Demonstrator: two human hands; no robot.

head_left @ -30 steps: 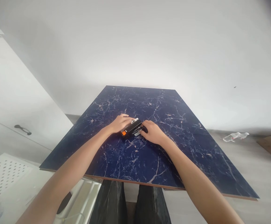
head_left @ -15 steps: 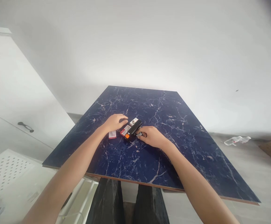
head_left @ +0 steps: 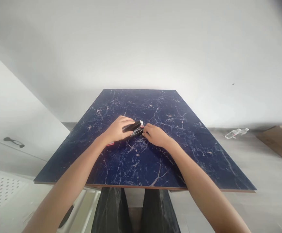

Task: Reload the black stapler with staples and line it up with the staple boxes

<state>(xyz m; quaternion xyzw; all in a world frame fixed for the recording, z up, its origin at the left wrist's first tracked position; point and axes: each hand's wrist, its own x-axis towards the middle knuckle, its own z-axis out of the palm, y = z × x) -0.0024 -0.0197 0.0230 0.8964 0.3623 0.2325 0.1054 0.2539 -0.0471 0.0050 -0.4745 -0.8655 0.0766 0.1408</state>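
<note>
Out over the middle of the blue marbled table (head_left: 141,171), the left grip (head_left: 117,130) is clasping a black stapler (head_left: 133,126), probably steadying it for the right grip (head_left: 157,135), which is bunching its fingertips at the stapler's right end; can't tell if they're pinching anything. Some red-edged thing (head_left: 110,143) is peeking out by the left grip. Behind, a pale wall (head_left: 141,48) is rising, and a cardboard box (head_left: 274,140) is sitting on the floor (head_left: 243,165) to the right.
</note>
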